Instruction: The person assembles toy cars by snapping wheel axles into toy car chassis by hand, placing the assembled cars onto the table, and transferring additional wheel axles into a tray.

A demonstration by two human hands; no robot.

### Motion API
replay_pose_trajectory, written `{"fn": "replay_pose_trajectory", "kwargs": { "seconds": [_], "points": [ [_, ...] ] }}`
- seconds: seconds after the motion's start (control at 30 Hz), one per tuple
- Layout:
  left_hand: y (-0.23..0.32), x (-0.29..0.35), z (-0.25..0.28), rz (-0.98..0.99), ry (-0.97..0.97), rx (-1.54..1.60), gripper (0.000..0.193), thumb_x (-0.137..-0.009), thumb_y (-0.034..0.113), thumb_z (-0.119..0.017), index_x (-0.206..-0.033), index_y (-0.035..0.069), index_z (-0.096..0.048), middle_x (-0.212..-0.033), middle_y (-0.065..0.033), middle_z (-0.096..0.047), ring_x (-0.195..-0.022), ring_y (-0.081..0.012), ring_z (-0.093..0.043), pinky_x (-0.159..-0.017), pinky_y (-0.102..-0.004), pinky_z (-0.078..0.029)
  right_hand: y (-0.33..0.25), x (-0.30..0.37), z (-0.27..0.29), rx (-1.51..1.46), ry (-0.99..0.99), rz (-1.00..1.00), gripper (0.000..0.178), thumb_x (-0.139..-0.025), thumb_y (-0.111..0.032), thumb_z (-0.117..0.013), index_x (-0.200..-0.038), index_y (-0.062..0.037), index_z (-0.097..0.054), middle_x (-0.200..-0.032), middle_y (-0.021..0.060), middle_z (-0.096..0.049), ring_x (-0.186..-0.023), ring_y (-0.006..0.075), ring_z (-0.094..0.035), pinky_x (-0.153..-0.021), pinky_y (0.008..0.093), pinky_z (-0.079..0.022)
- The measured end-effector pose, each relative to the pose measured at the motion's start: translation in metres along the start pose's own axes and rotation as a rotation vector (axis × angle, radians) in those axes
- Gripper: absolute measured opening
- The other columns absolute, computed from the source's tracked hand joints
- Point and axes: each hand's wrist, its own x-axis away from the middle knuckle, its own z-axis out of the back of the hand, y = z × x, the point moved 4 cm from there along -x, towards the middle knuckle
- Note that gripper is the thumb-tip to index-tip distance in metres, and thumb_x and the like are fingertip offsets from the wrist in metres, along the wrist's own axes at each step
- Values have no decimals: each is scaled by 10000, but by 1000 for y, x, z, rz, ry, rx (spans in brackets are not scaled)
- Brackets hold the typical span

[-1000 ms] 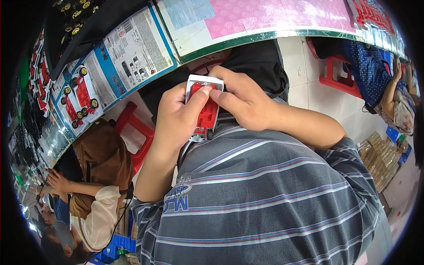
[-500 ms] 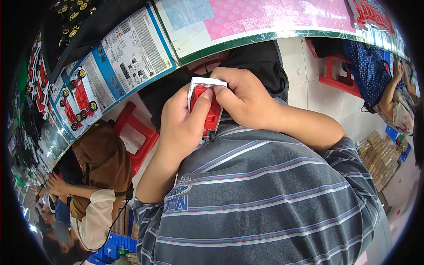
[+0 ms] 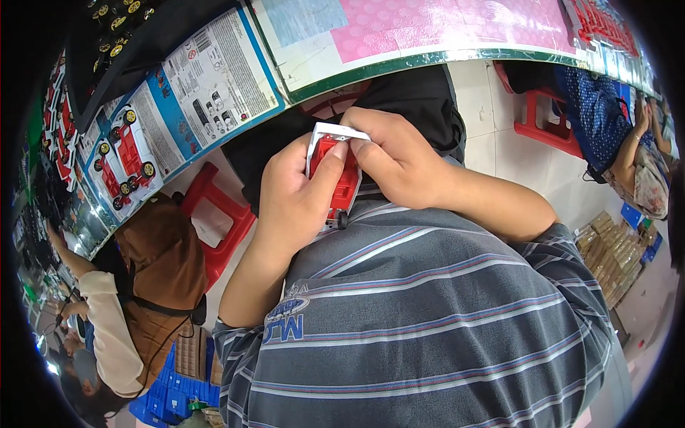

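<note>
Between my two hands, close to my belly, is a toy car [image 3: 344,187] with a white shell and a red underside turned up. One black wheel shows at its near end; no wheels show at the far end. My left hand [image 3: 296,192] wraps the car's left side, its thumb laid along the red underside. Fingers of my right hand [image 3: 392,160] close round the far right corner, with the thumb pressing near the far end. Whether a small part sits under the thumbs is hidden.
Ahead, the table edge [image 3: 371,77] curves across. Two toy cars with yellow-hubbed wheels [image 3: 127,160] lie at left on printed sheets, near a black tray [image 3: 153,50] of wheels. Red parts [image 3: 603,27] are at far right. Co-workers sit on both sides; a red stool [image 3: 221,228] stands left.
The toy car has tilted slightly in my hands, which keep their grip. At left, the co-worker has leaned and reached an arm out toward the table.
</note>
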Motion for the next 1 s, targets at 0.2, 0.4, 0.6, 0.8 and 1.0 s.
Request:
{"fn": "replay_pose_trajectory", "kwargs": {
  "seconds": [0.2, 0.4, 0.6, 0.8, 1.0],
  "points": [
    [-9, -4, 4, 93, -15, 129, 249, -965, 217, -597, -982, -24, -656, -758, -46, -657, -667, -80, -576, -611, -258, -455, 3, 0, -1, -109, -48, -95, 234, -989, -185, -449, -975, 22, -557, -800, 95, -557, -717, 187, -508, -689, 337, -437],
    [-11, -7, 6, 112, -66, 184, 262, -968, 234, -598, -971, -22, -654, -759, -24, -652, -672, -63, -575, -609, -240, -454, 5, -7, 5, -268, 49, -103, 243, -1009, -200, -504, -1045, 20, -599, -882, 59, -611, -807, 100, -535, -736, 277, -454],
    [0, -11, 22, 86, -208, 476, 373, -964, 232, -557, -1190, -64, -564, -1028, -85, -659, -916, -98, -621, -828, -246, -489, 1, -14, 12, -369, 118, -176, 221, -1024, -204, -491, -1117, -35, -598, -817, -8, -550, -675, 47, -434, -609, 229, -371],
    [13, -14, 33, -320, -220, 801, 988, -791, 444, -789, -1493, -10, -263, -1453, -237, -416, -1286, -332, -508, -815, -369, -548, -9, -17, 20, -809, 313, -308, 232, -1039, -239, -436, -1171, -75, -532, -807, -21, -483, -628, 70, -380, -559, 233, -335],
    [24, -30, 18, -555, -23, 865, 1128, -729, 188, -878, -1560, 201, -115, -1478, -222, -393, -1127, -279, -593, -737, -321, -543, -41, -19, 13, -819, 181, -289, 323, -1040, -329, -437, -1266, -100, -469, -844, 22, -506, -667, 93, -413, -576, 259, -354]
  ]
}}
